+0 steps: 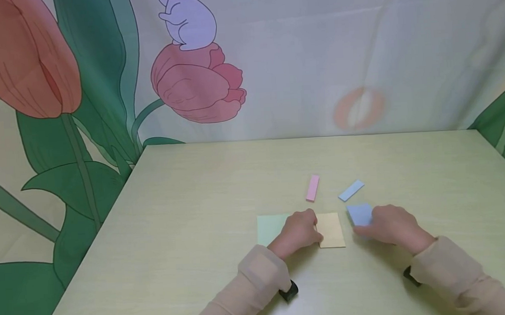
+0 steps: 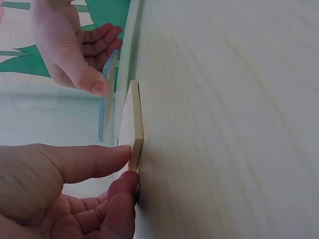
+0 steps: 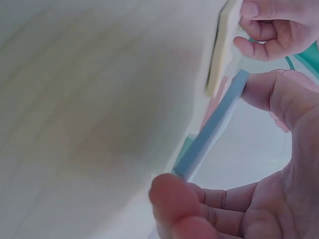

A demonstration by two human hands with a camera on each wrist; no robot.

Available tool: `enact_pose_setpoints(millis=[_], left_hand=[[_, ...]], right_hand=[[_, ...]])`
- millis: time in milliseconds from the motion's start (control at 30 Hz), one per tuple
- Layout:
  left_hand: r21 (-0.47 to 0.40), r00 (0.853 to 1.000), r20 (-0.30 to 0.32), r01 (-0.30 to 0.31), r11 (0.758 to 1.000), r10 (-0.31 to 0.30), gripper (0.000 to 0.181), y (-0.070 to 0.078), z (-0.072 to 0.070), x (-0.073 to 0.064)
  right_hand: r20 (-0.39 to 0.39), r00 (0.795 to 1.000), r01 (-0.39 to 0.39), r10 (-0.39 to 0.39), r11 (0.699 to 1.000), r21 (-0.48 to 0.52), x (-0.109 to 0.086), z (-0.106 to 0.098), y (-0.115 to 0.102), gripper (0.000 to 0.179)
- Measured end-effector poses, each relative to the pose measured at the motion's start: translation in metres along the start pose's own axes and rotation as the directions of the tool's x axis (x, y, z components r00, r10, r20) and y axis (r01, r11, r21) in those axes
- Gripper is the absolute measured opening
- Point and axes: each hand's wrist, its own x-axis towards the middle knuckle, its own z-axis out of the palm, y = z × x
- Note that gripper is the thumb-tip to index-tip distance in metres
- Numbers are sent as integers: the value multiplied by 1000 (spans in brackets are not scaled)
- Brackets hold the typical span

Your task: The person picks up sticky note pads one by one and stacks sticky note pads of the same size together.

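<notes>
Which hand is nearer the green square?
Left. The left hand is at the right side of the green square, gripping the yellow square; the right hand is farther right, beyond the yellow square, holding the blue square.

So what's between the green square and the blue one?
The pale yellow square and the left hand pinching its edge lie between the green square and the blue square, as the head view shows.

A mint-green square (image 1: 271,229), cream square (image 1: 332,231), light-blue square (image 1: 359,214), pink strip (image 1: 312,188) and light-blue strip (image 1: 351,190) appear with a pale wood-grained table (image 1: 173,199), beige sleeves (image 1: 262,271) and a backdrop (image 1: 290,55) printed with pink tulips (image 1: 201,84).
</notes>
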Motion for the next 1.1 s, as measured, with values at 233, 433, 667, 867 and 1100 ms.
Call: enact_pose_setpoints(millis=[233, 433, 667, 867, 1100], left_hand=[[-8, 1000, -2, -6, 1000, 6, 25, 0, -1, 0], [-28, 1000, -12, 5, 1000, -5, 19, 1, -2, -1], [-35, 1000, -11, 17, 999, -18, 21, 1, -2, -1], [-42, 1000, -2, 22, 999, -22, 34, 0, 0, -1], [-66, 998, 29, 56, 996, -54, 35, -1, 1, -1]], right_hand=[[8, 1000, 21, -21, 999, 24, -1, -1, -11, 42], [3, 999, 48, -48, 998, 27, -1, -1, -20, 41], [20, 998, 52, -53, 998, 35, 0, 1, -30, 39], [31, 998, 61, -63, 997, 37, 3, 5, -37, 36], [51, 997, 54, -55, 998, 20, 8, 14, -44, 36]])
